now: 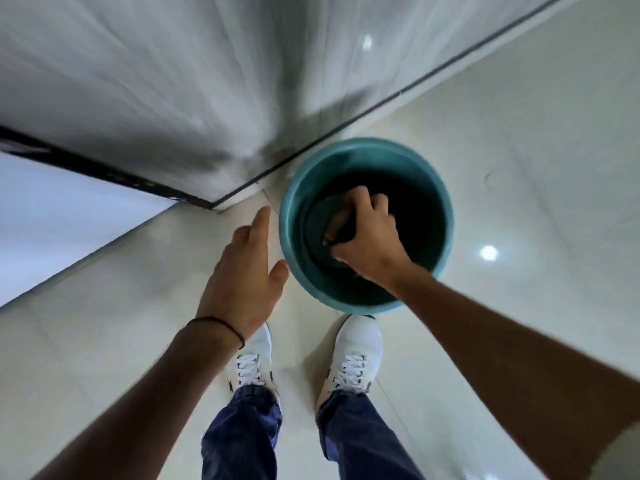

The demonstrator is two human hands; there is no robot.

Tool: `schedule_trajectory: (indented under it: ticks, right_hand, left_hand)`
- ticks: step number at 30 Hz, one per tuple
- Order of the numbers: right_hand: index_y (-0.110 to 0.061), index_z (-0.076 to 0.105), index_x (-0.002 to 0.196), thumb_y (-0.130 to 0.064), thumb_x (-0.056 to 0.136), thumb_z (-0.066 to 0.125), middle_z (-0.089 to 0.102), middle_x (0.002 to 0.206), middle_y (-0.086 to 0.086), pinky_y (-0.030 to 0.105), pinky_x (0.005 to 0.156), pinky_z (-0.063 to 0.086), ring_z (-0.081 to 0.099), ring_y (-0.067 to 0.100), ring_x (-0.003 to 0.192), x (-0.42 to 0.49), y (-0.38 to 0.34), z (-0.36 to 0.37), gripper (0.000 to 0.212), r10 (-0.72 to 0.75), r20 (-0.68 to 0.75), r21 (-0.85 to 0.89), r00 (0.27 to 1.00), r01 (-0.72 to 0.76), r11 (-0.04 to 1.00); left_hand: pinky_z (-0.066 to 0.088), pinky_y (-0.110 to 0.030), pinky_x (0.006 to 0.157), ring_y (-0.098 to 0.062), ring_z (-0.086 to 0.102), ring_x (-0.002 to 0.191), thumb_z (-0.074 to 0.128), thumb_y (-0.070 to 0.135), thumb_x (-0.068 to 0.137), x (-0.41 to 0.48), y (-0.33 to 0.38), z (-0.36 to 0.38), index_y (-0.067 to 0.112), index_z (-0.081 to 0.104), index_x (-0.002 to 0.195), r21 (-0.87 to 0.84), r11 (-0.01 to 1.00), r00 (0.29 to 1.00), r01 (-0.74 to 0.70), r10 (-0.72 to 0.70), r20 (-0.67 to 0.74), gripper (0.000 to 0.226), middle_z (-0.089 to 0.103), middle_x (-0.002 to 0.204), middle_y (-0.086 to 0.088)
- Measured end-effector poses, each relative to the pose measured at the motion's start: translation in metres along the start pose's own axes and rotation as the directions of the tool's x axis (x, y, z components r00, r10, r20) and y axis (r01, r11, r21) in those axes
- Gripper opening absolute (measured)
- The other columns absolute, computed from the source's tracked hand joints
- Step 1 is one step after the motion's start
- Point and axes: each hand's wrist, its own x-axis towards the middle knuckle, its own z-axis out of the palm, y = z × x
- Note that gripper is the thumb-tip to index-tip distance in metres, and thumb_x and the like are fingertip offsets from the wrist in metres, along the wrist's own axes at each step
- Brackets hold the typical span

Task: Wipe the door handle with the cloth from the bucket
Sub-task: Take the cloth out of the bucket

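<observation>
A teal bucket stands on the pale tiled floor just in front of my feet. My right hand reaches down inside it with the fingers closed around a dark, brownish cloth, which is partly hidden by the hand. Left of the bucket, my left hand hovers flat above the floor with its fingers apart and nothing in it. A thin black band circles that wrist. No door handle is in view.
A grey wall corner with a dark skirting strip juts out just left of the bucket. A bright opening lies at the far left. My white shoes stand right behind the bucket. Glossy floor tiles spread to the right.
</observation>
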Motion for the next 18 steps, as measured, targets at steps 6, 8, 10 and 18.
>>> schedule_trajectory:
  ticks: [6,8,10,18]
  right_hand:
    - [-0.024,0.043,0.122,-0.003,0.065,0.079,0.039,0.119,0.004,0.007,0.062,0.05,0.049,0.014,0.098,-0.137,-0.105,-0.096,0.071,-0.109,0.078,0.366,0.991,0.073,0.928]
    - [-0.026,0.043,0.121,-0.006,0.062,0.076,0.04,0.119,0.005,0.019,0.067,0.057,0.051,0.018,0.1,-0.186,-0.142,-0.123,0.071,-0.147,0.122,0.444,0.982,0.079,0.893]
    - [-0.031,0.043,0.12,-0.012,0.058,0.074,0.042,0.118,0.006,0.036,0.069,0.061,0.053,0.026,0.103,-0.24,-0.179,-0.145,0.071,-0.19,0.161,0.466,0.968,0.095,0.88]
    - [-0.037,0.045,0.115,-0.013,0.059,0.073,0.048,0.115,0.006,0.046,0.074,0.061,0.059,0.031,0.099,-0.425,-0.325,-0.182,0.068,-0.384,0.161,0.453,0.909,0.278,0.847]
  left_hand:
    - [0.052,-0.042,0.095,-0.025,0.062,0.108,0.053,0.023,0.095,-0.095,0.043,-0.102,0.025,0.046,0.141,-0.078,0.991,0.987,0.111,-0.119,-0.107,0.047,0.063,0.124,-0.005]
    - [0.053,-0.039,0.092,-0.023,0.064,0.1,0.054,0.023,0.094,-0.142,0.053,-0.134,0.026,0.05,0.137,-0.152,0.978,0.972,0.144,-0.169,-0.162,0.043,0.066,0.119,-0.003]
    - [0.054,-0.038,0.09,-0.021,0.064,0.094,0.055,0.023,0.094,-0.199,0.064,-0.168,0.026,0.052,0.134,-0.194,0.967,0.962,0.164,-0.201,-0.185,0.04,0.067,0.113,0.0]
    - [0.055,-0.038,0.089,-0.019,0.065,0.089,0.056,0.022,0.092,-0.397,0.06,-0.296,0.027,0.059,0.125,-0.279,0.948,0.907,0.15,-0.245,-0.344,0.033,0.069,0.103,0.005]
